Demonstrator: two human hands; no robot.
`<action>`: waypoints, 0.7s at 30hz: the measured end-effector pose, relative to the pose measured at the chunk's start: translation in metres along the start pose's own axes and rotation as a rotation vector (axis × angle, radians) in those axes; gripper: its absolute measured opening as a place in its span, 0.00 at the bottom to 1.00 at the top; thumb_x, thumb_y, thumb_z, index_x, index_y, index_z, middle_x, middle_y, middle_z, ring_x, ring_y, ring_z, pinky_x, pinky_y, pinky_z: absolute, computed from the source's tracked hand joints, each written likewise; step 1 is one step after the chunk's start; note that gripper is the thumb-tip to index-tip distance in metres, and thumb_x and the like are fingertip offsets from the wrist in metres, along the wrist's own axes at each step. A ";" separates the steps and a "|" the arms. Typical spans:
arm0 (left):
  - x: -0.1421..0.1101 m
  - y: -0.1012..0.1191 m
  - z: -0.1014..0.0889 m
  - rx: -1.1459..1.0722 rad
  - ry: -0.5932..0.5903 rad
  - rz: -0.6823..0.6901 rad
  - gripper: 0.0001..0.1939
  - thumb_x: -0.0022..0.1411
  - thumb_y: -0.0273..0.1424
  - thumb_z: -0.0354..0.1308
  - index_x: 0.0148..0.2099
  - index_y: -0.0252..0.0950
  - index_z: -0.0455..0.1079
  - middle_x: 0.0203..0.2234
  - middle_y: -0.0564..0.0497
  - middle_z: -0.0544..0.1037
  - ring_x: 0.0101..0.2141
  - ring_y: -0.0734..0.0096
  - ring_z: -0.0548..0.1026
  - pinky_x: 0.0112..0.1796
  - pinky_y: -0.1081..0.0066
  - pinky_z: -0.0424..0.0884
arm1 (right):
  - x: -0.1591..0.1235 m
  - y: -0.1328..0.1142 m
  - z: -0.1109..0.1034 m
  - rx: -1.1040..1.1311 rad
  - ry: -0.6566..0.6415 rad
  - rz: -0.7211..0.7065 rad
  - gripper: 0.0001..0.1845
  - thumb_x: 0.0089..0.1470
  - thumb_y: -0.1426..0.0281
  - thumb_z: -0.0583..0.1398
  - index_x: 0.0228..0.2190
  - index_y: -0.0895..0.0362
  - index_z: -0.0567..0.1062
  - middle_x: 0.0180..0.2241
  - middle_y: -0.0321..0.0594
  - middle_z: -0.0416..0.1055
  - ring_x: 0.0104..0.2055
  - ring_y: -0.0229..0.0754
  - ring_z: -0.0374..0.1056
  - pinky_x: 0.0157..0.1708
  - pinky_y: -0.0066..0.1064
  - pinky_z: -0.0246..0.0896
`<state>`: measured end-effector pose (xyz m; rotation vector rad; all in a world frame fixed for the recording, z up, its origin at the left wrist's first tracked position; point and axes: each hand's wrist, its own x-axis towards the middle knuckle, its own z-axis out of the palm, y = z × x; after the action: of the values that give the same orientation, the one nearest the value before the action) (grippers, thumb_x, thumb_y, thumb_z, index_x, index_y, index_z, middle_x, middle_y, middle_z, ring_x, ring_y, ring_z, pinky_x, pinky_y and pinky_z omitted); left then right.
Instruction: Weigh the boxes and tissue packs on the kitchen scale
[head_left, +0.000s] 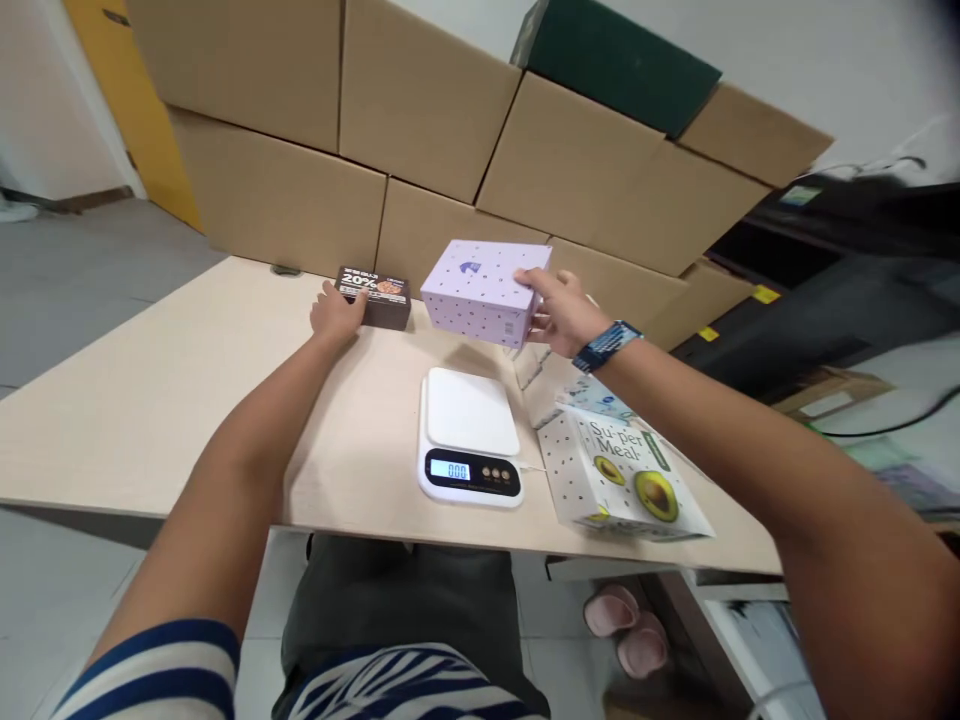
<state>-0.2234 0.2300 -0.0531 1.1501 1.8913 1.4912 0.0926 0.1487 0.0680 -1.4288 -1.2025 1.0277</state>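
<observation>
A lilac box (469, 290) with small dark dots is held up above the table by my right hand (562, 312), the thumb on its lid and the fingers on its right end. My left hand (337, 312) grips the left end of a black box (386, 312) marked "20%", which is at the back of the table. In front of the lilac box lies a white digital scale (472, 415), its plate bare and its display reading 0.00. Right of the scale stands a white "Su-per Meal" box (622, 470) with avocado pictures.
Large cardboard boxes (427, 90) form a wall along the back of the table (187, 400), with a dark green box (615, 60) on top. More patterned boxes (551, 380) stand behind the avocado box, partly under my right arm. Pink slippers (626, 630) lie on the floor.
</observation>
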 end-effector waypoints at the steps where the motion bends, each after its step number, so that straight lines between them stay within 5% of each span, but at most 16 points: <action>1: -0.001 -0.003 0.003 0.023 0.008 -0.011 0.35 0.60 0.41 0.71 0.65 0.33 0.69 0.68 0.21 0.74 0.74 0.22 0.65 0.75 0.31 0.53 | 0.005 0.002 -0.001 -0.021 0.041 0.009 0.55 0.49 0.55 0.73 0.71 0.40 0.53 0.49 0.43 0.78 0.45 0.52 0.78 0.46 0.56 0.84; 5: -0.001 -0.007 0.009 0.080 0.041 -0.013 0.32 0.62 0.37 0.66 0.66 0.35 0.67 0.67 0.25 0.76 0.70 0.25 0.71 0.72 0.31 0.61 | 0.026 0.007 0.002 -0.090 0.091 0.062 0.43 0.55 0.57 0.70 0.67 0.42 0.61 0.46 0.41 0.78 0.42 0.48 0.76 0.46 0.53 0.82; 10: -0.008 -0.013 0.011 0.105 0.057 0.090 0.32 0.66 0.37 0.61 0.69 0.32 0.64 0.69 0.24 0.72 0.71 0.26 0.69 0.72 0.33 0.61 | 0.045 0.001 0.012 -0.188 -0.018 0.188 0.13 0.60 0.58 0.68 0.41 0.51 0.75 0.31 0.42 0.73 0.36 0.49 0.74 0.41 0.51 0.80; 14: -0.016 -0.021 0.012 0.078 0.006 0.190 0.31 0.68 0.38 0.61 0.69 0.35 0.64 0.70 0.30 0.72 0.72 0.31 0.68 0.73 0.38 0.62 | 0.054 -0.001 0.015 -0.237 -0.080 0.224 0.13 0.60 0.60 0.68 0.32 0.53 0.73 0.27 0.42 0.70 0.34 0.48 0.71 0.39 0.48 0.78; 21: -0.005 -0.032 0.012 -0.045 -0.106 0.235 0.29 0.66 0.36 0.65 0.66 0.37 0.63 0.64 0.32 0.78 0.67 0.36 0.75 0.71 0.41 0.66 | 0.080 0.003 0.016 -0.167 -0.133 0.130 0.12 0.61 0.57 0.65 0.36 0.51 0.72 0.31 0.41 0.73 0.38 0.48 0.73 0.45 0.46 0.76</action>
<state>-0.2221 0.2308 -0.0879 1.4413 1.6905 1.5510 0.0900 0.2304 0.0607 -1.6066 -1.3309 1.1480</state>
